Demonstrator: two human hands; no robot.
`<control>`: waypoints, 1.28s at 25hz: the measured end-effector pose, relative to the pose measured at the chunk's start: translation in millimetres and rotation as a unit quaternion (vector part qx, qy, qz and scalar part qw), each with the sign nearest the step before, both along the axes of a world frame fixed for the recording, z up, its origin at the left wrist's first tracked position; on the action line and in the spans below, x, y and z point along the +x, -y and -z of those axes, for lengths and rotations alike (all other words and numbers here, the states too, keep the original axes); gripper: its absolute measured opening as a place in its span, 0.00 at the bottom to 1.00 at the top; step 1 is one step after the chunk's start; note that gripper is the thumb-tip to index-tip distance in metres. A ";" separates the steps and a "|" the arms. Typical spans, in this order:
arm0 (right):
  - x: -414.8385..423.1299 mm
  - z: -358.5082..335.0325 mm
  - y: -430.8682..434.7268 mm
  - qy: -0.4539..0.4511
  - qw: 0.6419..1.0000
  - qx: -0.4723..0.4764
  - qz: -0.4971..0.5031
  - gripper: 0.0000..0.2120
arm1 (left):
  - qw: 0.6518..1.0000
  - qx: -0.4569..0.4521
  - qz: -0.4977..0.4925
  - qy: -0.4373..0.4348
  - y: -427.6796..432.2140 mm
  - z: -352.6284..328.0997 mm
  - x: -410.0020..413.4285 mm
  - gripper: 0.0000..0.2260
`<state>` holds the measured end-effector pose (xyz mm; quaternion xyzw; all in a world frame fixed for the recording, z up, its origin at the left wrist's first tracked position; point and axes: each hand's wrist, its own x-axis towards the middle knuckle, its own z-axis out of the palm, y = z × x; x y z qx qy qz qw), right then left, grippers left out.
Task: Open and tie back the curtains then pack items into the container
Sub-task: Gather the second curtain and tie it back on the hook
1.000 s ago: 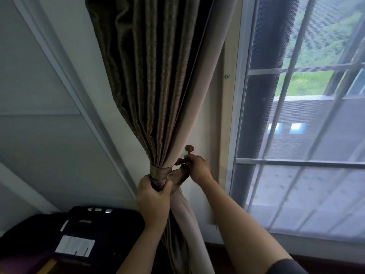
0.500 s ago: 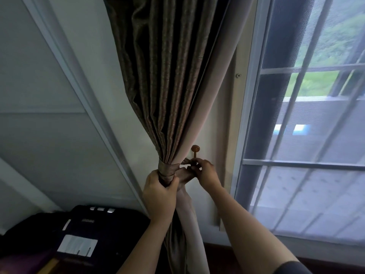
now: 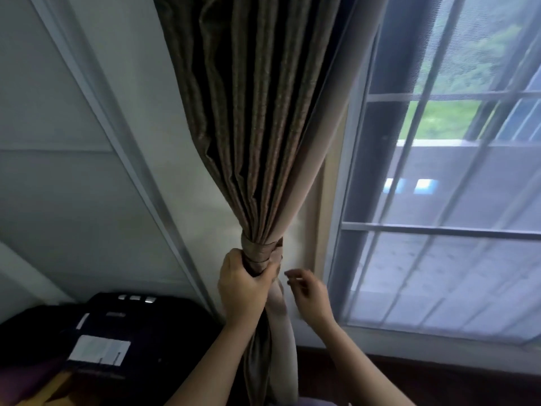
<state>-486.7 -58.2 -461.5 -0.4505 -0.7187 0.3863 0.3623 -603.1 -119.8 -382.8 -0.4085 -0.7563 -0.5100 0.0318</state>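
Beside the screened window, a brown pleated curtain hangs gathered by a matching tieback; the left hand grips the bunch there, the right hand hovers loosely curled, holding nothing.

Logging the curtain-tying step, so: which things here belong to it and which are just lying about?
In use: curtain, tieback band, left hand gripping the gathered curtain, right hand free beside it.
Lying about: black case with white label, window.

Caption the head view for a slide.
Left hand grips the gathered curtain at its tie band; right hand hovers free beside the window.
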 end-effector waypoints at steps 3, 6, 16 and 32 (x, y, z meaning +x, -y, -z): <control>31.2 3.0 9.3 0.032 0.999 -0.033 -0.015 0.13 | 0.991 -0.032 0.124 0.043 -2.8 13.5 24.8 0.22; 62.1 5.0 1.4 0.031 0.996 -0.083 0.000 0.20 | 0.953 -0.063 0.276 0.111 -5.0 24.8 34.8 0.24; 81.0 8.2 -5.5 0.070 0.995 0.023 0.070 0.23 | 0.938 -0.282 0.201 -0.017 -36.4 79.9 33.6 0.22; 75.5 46.7 -23.5 0.038 0.989 -0.084 0.117 0.09 | 0.921 -0.288 0.255 0.056 -55.5 121.9 28.6 0.19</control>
